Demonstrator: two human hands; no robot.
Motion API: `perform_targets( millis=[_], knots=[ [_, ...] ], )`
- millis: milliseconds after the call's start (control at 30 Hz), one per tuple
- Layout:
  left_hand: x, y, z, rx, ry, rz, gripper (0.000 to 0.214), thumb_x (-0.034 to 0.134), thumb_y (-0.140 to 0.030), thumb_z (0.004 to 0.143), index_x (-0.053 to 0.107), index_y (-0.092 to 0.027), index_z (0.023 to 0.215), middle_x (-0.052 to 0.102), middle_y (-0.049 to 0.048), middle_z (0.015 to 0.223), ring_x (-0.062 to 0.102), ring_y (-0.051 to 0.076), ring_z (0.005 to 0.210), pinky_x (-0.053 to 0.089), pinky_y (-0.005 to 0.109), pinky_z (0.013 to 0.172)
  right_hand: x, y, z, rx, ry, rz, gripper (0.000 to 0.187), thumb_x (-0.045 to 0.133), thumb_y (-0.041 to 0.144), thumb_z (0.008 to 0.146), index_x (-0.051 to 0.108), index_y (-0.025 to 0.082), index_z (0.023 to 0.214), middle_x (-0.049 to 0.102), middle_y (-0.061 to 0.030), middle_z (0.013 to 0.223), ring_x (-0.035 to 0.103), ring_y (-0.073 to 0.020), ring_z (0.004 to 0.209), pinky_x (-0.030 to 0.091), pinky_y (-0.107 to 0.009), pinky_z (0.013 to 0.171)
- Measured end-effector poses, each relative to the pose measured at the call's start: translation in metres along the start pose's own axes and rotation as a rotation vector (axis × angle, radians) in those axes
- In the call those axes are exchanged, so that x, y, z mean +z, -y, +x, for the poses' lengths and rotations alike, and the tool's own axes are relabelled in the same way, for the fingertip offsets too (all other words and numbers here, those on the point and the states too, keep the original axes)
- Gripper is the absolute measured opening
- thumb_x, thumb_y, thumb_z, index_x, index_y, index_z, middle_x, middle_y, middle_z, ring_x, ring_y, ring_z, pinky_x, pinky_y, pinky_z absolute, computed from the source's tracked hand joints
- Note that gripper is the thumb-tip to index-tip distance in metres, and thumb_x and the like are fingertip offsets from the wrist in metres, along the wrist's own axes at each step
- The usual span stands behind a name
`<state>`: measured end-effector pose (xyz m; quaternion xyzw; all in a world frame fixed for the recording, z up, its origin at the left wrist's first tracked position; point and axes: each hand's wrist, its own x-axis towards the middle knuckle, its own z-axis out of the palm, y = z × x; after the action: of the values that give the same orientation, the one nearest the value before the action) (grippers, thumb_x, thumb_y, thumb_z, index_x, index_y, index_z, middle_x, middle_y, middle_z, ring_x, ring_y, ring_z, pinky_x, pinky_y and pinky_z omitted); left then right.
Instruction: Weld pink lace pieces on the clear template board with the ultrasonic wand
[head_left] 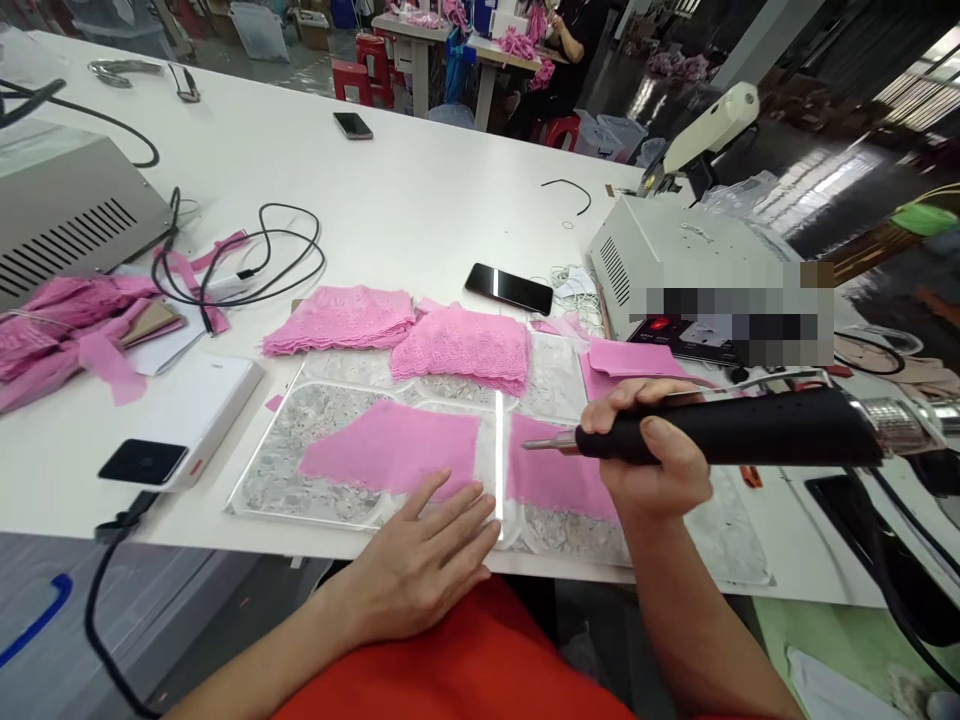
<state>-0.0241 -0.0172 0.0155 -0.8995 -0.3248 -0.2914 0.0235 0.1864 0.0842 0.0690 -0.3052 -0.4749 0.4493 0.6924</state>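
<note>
My left hand [431, 555] lies flat with its fingers stretched out, its fingertips on the lower edge of a pink cut fabric piece [394, 445]. In my right hand [660, 460] is a thick black handheld tool [742, 425] with a narrow metal tip pointing left. That tip is over a second pink fabric piece [551, 470], and I cannot tell if it touches. Both pieces lie on a grey marble-patterned board [300, 495]. Behind them are two stacks of pink lace pieces, a left stack [345, 318] and a right stack [465, 345].
Folded pink fabric [630, 360] lies at the board's right. A grey machine box [652, 260] stands behind it; another vented box [67, 200] is at left. A phone [510, 288], a white power unit [202, 420] and a looped black cable [281, 285] are about. A person [574, 50] sits farther off.
</note>
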Motion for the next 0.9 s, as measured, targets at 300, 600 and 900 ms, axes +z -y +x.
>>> perform_targets(
  millis=[300,600,900],
  knots=[
    [0.043,-0.008,0.043,-0.122,0.004,0.097,0.029,0.049,-0.028,0.097,0.061,-0.012,0.118,0.063,0.0128,0.126,0.053,0.029,0.125,0.034,0.054,0.111,-0.011,-0.016,0.021,0.000,-0.084,0.038,0.015,0.059,0.025,0.069,0.051,0.023,0.081,0.053,0.0039,0.075,0.053,-0.0090,0.055,0.048,-0.029,0.055],
    [0.059,0.002,0.061,-0.214,0.029,0.162,0.040,0.047,-0.043,0.097,0.057,-0.018,0.127,0.057,0.0141,0.134,0.046,0.031,0.132,0.022,0.057,0.114,-0.019,-0.012,0.036,-0.102,-0.129,0.075,0.013,0.058,0.021,0.069,0.054,0.022,0.082,0.054,0.0036,0.076,0.054,-0.0088,0.054,0.048,-0.029,0.056],
    [0.063,0.003,0.062,-0.252,-0.003,0.110,0.038,0.044,-0.039,0.098,0.060,-0.017,0.125,0.058,0.0134,0.133,0.048,0.032,0.129,0.022,0.055,0.113,-0.050,0.007,0.049,-0.236,-0.310,0.049,0.011,0.052,0.024,0.066,0.051,0.022,0.077,0.049,0.0036,0.072,0.049,-0.0080,0.050,0.044,-0.026,0.051]
  ],
)
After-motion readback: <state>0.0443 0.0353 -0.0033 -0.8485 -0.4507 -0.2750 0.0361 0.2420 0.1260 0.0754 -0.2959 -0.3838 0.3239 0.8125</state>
